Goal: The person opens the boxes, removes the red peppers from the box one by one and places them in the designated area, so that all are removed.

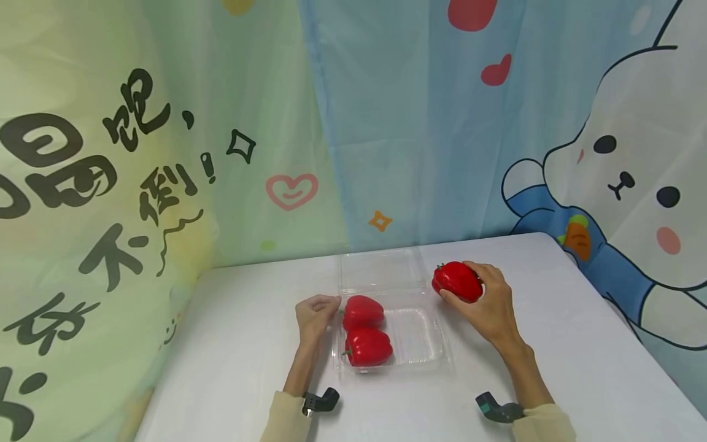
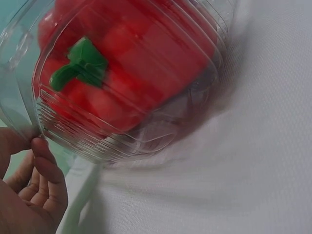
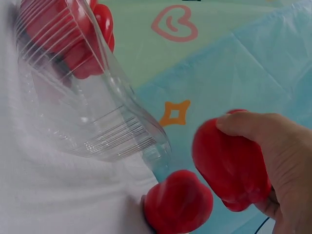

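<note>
A clear plastic clamshell box (image 1: 417, 334) lies with its lid (image 1: 381, 270) folded back. Two red bell peppers, one behind (image 1: 363, 312) and one in front (image 1: 369, 347), sit in its left half. At the box's left rim my left hand (image 1: 316, 313) pinches the edge between thumb and finger; the left wrist view shows a green stem (image 2: 87, 61) through the plastic. Right of the box, my right hand (image 1: 491, 301) grips a red bell pepper (image 3: 231, 161) between thumb and fingers. Another red bell pepper (image 3: 179, 202) rests on the table beside the held one, mostly hidden in the head view.
A white-covered table (image 1: 248, 344) carries everything. Behind it hangs a printed curtain (image 1: 381, 123) that meets the table's back edge. The box's right half (image 1: 414, 331) holds no pepper. Dark wrist devices (image 1: 321, 402) are worn on both arms.
</note>
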